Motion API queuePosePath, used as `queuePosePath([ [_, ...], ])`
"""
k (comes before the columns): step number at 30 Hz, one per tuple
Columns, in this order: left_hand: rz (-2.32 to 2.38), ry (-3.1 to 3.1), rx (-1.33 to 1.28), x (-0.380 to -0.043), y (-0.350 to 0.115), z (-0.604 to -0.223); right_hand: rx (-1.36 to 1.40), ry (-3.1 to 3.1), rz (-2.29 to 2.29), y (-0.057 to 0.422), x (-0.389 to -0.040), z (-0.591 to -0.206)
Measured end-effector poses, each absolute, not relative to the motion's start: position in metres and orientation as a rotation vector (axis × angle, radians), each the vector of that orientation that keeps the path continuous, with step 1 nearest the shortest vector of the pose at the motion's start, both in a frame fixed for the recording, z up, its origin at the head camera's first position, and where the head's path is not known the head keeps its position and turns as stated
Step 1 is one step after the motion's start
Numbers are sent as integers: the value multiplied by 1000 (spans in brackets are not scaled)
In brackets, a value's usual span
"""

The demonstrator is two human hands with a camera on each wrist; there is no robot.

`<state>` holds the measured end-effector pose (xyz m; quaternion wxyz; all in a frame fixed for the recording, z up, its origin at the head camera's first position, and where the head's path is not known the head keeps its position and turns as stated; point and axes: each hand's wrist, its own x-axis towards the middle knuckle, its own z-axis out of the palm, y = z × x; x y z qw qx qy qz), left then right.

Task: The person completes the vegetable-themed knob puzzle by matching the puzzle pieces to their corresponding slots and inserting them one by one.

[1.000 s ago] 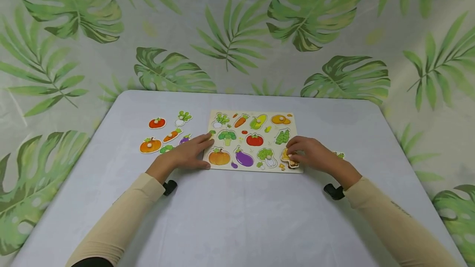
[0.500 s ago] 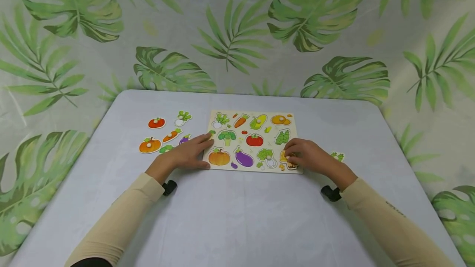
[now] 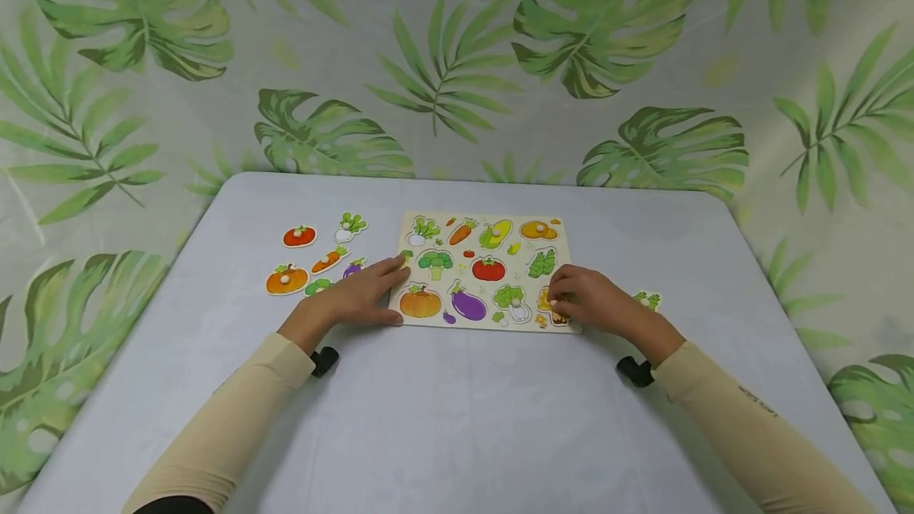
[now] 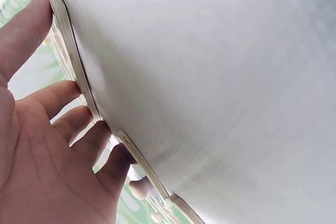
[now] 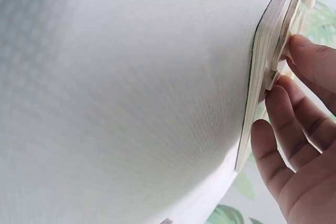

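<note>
A wooden vegetable puzzle board lies on the table. My left hand rests along its left edge, fingers spread and fairly straight; in the left wrist view the fingertips touch the board's side. At the lower right corner my right hand pinches a yellow-and-brown mushroom puzzle piece between thumb and fingers, partly hiding it. In the right wrist view this piece lies close over the board's face, slightly tilted. Corn, potato and leafy-green pieces with knobs sit in the board.
Left of the board lie loose knobbed pieces: tomato, radish, carrot, pumpkin, broccoli and eggplant, partly behind the left hand. A green piece lies beyond the right wrist. A leaf-print cloth hangs behind the table.
The mushroom piece has turned and shifted slightly up and left over the board's corner with my right hand. My left hand stays at the board's edge.
</note>
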<state>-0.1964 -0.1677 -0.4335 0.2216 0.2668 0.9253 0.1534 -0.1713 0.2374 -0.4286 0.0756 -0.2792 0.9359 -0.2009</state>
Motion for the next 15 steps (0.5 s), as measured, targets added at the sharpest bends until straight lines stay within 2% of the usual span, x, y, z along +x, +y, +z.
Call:
queuePosePath([
  [15,430,2558,737,-197,-168,-434,-798,2828,-601,236,-173,-429],
])
